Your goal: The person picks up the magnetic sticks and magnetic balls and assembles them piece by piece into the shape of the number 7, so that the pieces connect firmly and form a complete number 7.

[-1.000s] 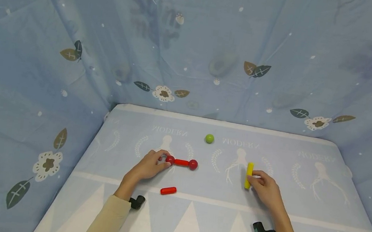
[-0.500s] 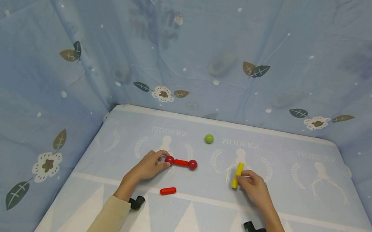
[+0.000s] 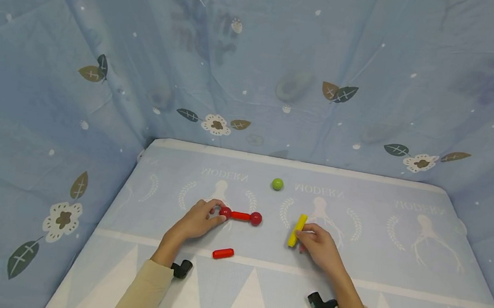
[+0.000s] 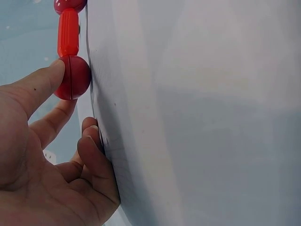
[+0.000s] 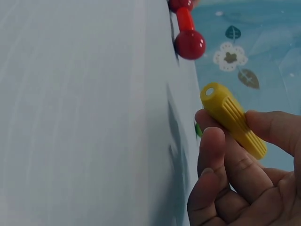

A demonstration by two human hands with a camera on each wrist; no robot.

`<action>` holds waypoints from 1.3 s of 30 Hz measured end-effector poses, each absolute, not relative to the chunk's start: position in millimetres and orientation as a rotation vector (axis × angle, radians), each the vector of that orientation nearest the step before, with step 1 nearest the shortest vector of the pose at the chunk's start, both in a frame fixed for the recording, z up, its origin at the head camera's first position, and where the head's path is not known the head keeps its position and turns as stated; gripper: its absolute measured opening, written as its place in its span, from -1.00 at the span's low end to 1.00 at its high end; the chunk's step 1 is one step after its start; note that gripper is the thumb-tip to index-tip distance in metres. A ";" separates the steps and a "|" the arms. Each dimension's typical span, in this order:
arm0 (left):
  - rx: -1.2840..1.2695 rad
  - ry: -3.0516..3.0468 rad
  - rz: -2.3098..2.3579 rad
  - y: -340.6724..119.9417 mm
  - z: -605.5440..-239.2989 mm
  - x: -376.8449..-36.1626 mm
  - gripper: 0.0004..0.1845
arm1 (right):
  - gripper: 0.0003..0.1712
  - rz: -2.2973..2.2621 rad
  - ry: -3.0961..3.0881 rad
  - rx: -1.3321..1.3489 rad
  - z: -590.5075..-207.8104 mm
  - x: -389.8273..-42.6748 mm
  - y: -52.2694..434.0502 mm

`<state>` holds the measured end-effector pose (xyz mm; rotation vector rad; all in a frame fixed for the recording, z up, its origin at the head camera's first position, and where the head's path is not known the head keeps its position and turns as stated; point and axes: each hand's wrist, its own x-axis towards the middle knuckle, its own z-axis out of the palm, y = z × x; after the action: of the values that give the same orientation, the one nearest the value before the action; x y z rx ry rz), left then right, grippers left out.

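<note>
Your left hand [image 3: 197,220] pinches a red ball-ended rod [image 3: 241,216], your right hand [image 3: 321,246] a ridged yellow plastic cylinder [image 3: 297,230]. Short red stick [image 3: 223,253] between them.

The head view is softly lit; both wrist views are dimmer. Little shiny spots dot a red ball [image 5: 190,44]. Soft gray shadows lie on the counter [image 5: 94,117].

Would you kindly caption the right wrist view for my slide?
Right hand pinching a yellow rod; beyond, a red rod joins two red balls.
</note>
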<state>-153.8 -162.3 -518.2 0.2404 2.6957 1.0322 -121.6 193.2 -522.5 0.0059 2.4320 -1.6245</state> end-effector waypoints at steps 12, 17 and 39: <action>0.226 2.691 1.027 -161.8 -518.7 -154.7 -0.67 | -0.70 -1.728 2.294 -0.001 -519.9 -120.8 162.6; 0.216 2.689 1.020 -161.2 -516.3 -154.5 -0.68 | -0.73 -1.738 2.249 0.003 -522.4 -121.1 151.4; 0.192 2.688 1.002 -160.8 -517.5 -155.0 -0.67 | -0.67 -1.736 2.057 -0.102 -539.2 -112.7 104.4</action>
<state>-155.0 -160.8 -517.5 0.1917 2.6880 1.0024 -112.7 104.4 -539.2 -0.1016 2.0567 -1.7364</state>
